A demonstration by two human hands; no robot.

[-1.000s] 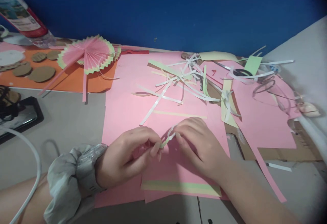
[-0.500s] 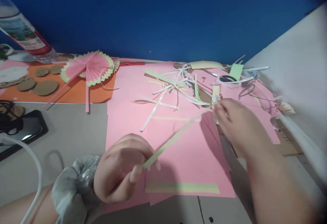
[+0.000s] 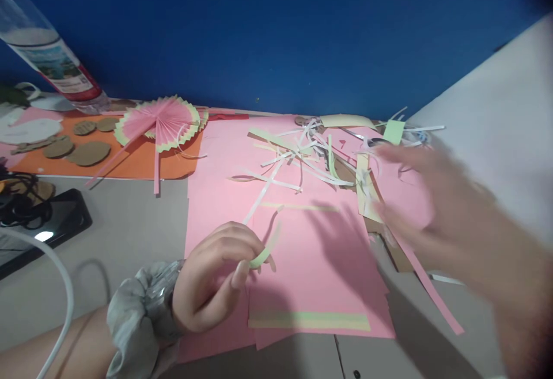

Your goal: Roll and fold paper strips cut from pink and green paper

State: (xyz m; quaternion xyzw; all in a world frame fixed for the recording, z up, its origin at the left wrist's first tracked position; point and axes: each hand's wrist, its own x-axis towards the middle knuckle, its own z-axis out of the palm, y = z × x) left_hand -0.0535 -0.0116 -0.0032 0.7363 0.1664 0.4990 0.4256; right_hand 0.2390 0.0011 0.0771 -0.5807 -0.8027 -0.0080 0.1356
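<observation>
Left hand (image 3: 220,278), one: thumb and fingers pinched together on a narrow pale green paper strip (image 3: 260,258), which curves up from the fingertips above the pink sheets (image 3: 311,275); grey scrunchie (image 3: 132,324) and a clear band (image 3: 166,298) at the wrist. Right hand (image 3: 425,206), one: raised over the right side of the work, well apart from the left, thumb and fingers spread (outline blurred). Pink sheets, several, overlapping flat on the grey bench (image 3: 138,218); along the near edge, a green-and-yellow paper band (image 3: 311,319); farther up, a thin yellow strip (image 3: 298,207). Loose white and green strips (image 3: 298,151), a tangled heap, at the far part of the pink sheets. Pale yellow paper piece (image 3: 365,186), one, just beside the heap, near the right hand's thumb. Pleated pink fan (image 3: 159,122), yellow-green rim, two pink sticks, resting partly on an orange sheet (image 3: 173,166). Brown cardboard discs (image 3: 88,153), several, also on the orange sheet. Bottle (image 3: 64,65), clear, labelled, red toward its base, at far left. Black phone (image 3: 52,223), with dark cables (image 3: 23,200) over it; white cable (image 3: 64,281), one, curving in the foreground.
</observation>
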